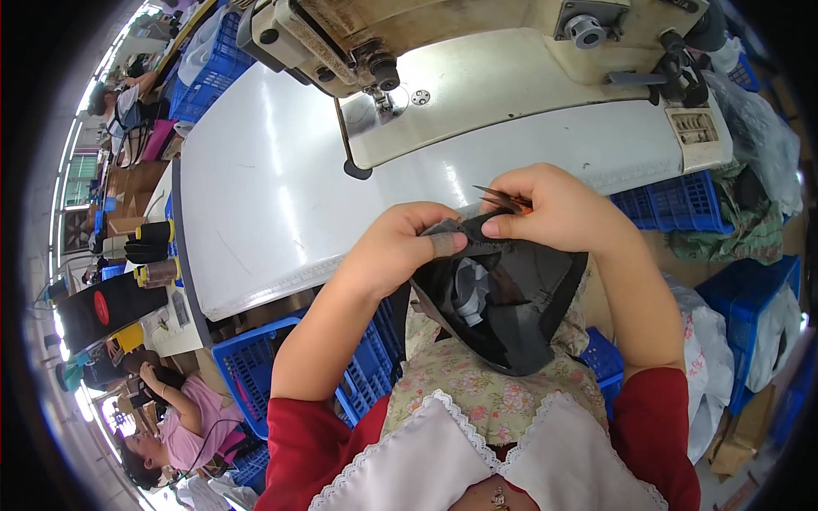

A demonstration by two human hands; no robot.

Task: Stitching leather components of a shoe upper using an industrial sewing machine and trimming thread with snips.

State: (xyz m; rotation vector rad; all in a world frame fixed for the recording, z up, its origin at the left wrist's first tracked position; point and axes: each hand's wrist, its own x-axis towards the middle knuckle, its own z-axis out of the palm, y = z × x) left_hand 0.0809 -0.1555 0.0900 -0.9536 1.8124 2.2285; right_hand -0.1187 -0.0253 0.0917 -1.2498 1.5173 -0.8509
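Observation:
Both of my hands meet in front of the sewing machine, above my lap. My left hand [400,247], with a strip of tape round its thumb, pinches the upper edge of a black fabric piece [532,294]. My right hand [550,209] grips the same edge close by, thumb on top. Dark-bladed thread snips [501,198] are tucked in the right hand, blades pointing left and an orange part showing. The black piece hangs open like a pouch, with a grey, shiny patch [470,291] inside. Its lower part rests on my floral apron [460,396].
Beyond my hands stands the sewing machine [477,94] on a white table [247,196]. Blue crates [247,366] sit below left, with another crate [673,204] under the table at right. Plastic bags [703,358] lie at right. A person in pink [192,417] works at lower left.

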